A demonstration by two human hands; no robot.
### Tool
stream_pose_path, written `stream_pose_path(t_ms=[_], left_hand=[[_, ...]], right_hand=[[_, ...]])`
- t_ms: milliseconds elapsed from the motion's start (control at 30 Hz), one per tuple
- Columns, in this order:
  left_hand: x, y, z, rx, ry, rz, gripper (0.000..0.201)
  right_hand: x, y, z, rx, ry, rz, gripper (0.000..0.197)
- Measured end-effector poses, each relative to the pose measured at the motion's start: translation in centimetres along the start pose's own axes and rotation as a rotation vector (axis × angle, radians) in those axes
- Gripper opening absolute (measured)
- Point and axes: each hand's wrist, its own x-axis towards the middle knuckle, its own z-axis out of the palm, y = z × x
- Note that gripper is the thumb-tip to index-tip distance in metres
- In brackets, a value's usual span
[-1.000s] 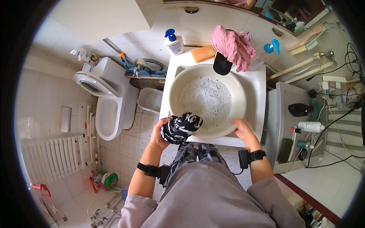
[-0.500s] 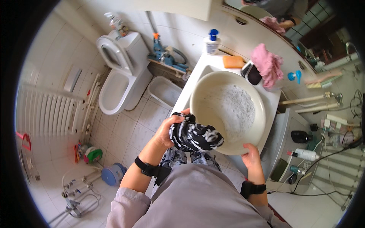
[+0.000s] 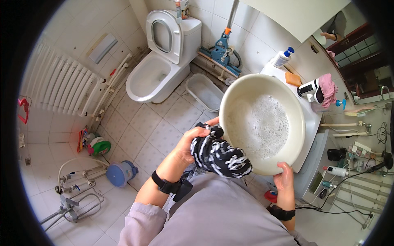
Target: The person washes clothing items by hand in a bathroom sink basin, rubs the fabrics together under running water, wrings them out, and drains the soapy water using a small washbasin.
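A wide cream basin [image 3: 234, 107] holds cloudy water with foam [image 3: 269, 127]. It is in front of me, over the white sink counter's near left part. My left hand [image 3: 184, 144] is closed around a bunched black cloth with white patterning [image 3: 219, 155], at the basin's near left side. Some of that hand's fingers reach behind the cloth against the basin's outer wall; how firmly they hold it is hidden. My right hand [image 3: 284, 177] grips the basin's near right rim, thumb on top and fingers underneath.
On the counter [image 3: 310, 119] stand a blue-topped pump bottle [image 3: 282, 58], an orange sponge [image 3: 292, 79] and a pink cloth [image 3: 327, 90]. Left are a toilet [image 3: 152, 78], a grey tub [image 3: 204, 92], a mop [image 3: 221, 49] and a blue bucket [image 3: 121, 174]. Cables [image 3: 340, 180] hang at right.
The basin has risen off the sink and moved toward me and slightly right, held by both hands, with the black-and-white cloth still in my left hand. My view has turned left.
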Motion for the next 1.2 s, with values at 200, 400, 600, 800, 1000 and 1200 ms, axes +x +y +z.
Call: stream_pose_path(t_ms=[200,400,600,800,1000,1200], left_hand=[[-9.0,5.3,-2.8,0.119,0.018,0.223,0.082],[-16.8,7.3,-8.6,0.008,0.137,0.461,0.082],[-23.3,4.4,-13.6,-0.131,0.433,0.661,0.071],[-26.7,0.7,-16.6,-0.125,0.631,0.688,0.075],[-23.4,1.0,-13.4,-0.264,0.787,0.678,0.068],[-20.5,2.8,-13.5,-0.156,0.756,0.591,0.077]], right_hand=[[-1.1,3.7,8.0,0.018,-0.126,0.139,0.035],[1.6,8.2,14.7,0.013,-0.294,0.339,0.027],[6.7,13.7,20.2,0.115,-0.356,0.531,0.025],[18.0,21.2,20.2,0.209,-0.423,0.686,0.03],[23.4,23.8,22.5,0.275,-0.299,0.742,0.037],[26.3,24.1,23.5,0.534,-0.219,0.941,0.043]])
